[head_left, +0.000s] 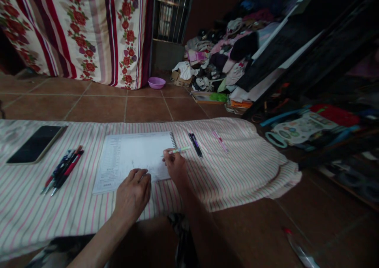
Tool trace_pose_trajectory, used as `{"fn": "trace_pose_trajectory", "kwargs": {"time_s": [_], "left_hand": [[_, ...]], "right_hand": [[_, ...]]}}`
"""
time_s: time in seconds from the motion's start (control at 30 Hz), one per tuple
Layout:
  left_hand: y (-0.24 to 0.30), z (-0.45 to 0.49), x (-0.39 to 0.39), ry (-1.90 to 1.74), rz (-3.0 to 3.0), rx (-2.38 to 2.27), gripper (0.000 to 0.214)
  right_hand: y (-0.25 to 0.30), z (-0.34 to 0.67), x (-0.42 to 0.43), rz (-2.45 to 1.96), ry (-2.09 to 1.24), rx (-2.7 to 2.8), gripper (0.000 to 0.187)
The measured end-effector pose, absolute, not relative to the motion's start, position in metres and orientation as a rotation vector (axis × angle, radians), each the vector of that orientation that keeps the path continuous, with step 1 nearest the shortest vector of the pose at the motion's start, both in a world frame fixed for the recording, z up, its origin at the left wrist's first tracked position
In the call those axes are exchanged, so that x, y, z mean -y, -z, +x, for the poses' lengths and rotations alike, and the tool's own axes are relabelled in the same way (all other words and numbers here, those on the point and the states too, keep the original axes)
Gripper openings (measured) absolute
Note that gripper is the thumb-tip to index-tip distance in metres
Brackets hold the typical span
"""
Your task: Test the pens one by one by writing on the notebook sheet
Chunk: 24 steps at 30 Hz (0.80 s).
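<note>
A spiral notebook (pixel 133 157) lies open on a striped cloth (pixel 237 169) spread over the tiled floor. My right hand (pixel 176 167) grips a light green pen (pixel 179 150) at the notebook's right edge, its tip over the page. Fingers curled, my left hand (pixel 133 193) rests flat on the notebook's lower edge and holds nothing. Two dark pens (pixel 195 144) lie just right of the notebook, and a pink pen (pixel 220 141) lies farther right.
A black phone (pixel 35 143) and a bunch of red and blue pens (pixel 63 169) lie on the cloth at left. A floral curtain (pixel 89 31), a purple bowl (pixel 156 82), a clothes heap (pixel 225 51) and toys (pixel 299 128) lie beyond.
</note>
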<state>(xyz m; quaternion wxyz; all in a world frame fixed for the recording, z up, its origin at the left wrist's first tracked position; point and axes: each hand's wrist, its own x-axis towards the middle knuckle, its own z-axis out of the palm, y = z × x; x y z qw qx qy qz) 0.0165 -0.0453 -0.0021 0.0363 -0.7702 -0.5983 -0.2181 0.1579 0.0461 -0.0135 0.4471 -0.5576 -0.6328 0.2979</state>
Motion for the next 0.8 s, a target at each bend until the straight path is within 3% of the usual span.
{"fn": "trace_pose_trajectory", "kwargs": {"time_s": [0.47, 0.8], "left_hand": [[0.005, 0.02, 0.044, 0.71, -2.338, 1.786, 0.02], [0.006, 0.019, 0.044, 0.685, -2.358, 1.782, 0.022]], "right_hand": [[0.002, 0.159, -0.045, -1.117, -1.311, 0.95, 0.028], [0.003, 0.16, -0.04, -1.19, -1.183, 1.188, 0.036]]}}
